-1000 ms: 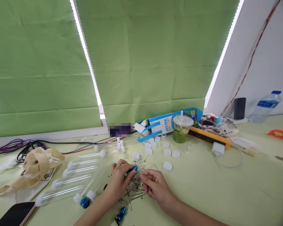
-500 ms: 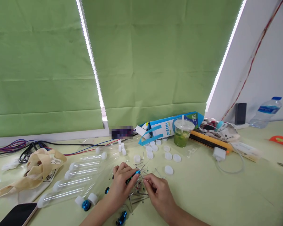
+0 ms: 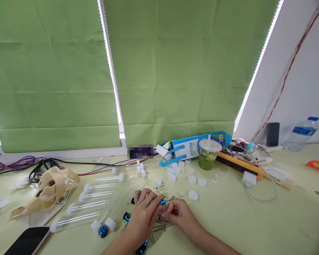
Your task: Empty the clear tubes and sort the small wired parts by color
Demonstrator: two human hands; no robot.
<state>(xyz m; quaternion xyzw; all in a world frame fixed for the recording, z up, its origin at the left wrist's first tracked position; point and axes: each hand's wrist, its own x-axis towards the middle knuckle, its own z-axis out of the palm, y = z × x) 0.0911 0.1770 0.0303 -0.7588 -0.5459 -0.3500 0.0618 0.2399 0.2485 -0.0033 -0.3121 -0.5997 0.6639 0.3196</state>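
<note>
My left hand [image 3: 146, 212] is closed around a blue metal part [image 3: 162, 202], whose end shows past the fingertips with a thin metal rod beside it. Close by on the right, my right hand [image 3: 181, 215] has thumb and fingers pinched together; whatever they hold is too small or hidden. Thin bent metal rods [image 3: 161, 227] and small bits lie beneath and between the hands, partly covered. More blue metal pieces lie around my left hand: one [image 3: 127, 216] left of it, another [image 3: 141, 247] below the wrist, and a round one [image 3: 103, 231] near white caps.
Clear tubes with white ends [image 3: 79, 219] lie at left, near a phone [image 3: 28, 241] and a beige cloth bag [image 3: 46, 191]. White round caps [image 3: 193, 195] are scattered behind my hands. Farther back stand a cup of green drink [image 3: 207, 159], a blue-white bag [image 3: 187, 150] and an orange-black bar [image 3: 236, 164].
The whole view has shifted slightly, with the scene lying farther right. My left hand stays on the blue metal part, and my right fingers have shifted beside its tip.
</note>
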